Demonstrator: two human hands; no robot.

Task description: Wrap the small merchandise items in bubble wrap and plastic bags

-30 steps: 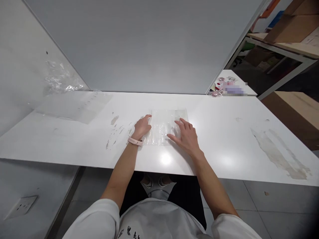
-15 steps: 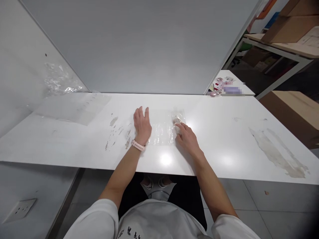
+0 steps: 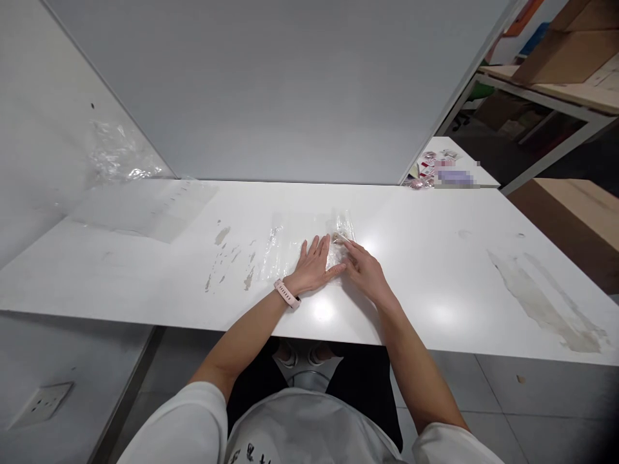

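Plastic film [image 3: 275, 254] lying between two hands on white surface [image 3: 420, 258]

Clear and wrinkled, the film is lying directly at twelve o'clock from the person. The left hand [image 3: 312, 267] is resting palm down at the film's six o'clock, released, its fingers spreading; a pink wristband [image 3: 287, 294] is circling that wrist. The right hand [image 3: 365, 270] is curling its fingers at four o'clock, near a small brownish item [image 3: 339, 238]; whether it is grasping anything, I cannot tell. Farther off, a larger clear sheet [image 3: 140, 209] is lying toward ten o'clock.
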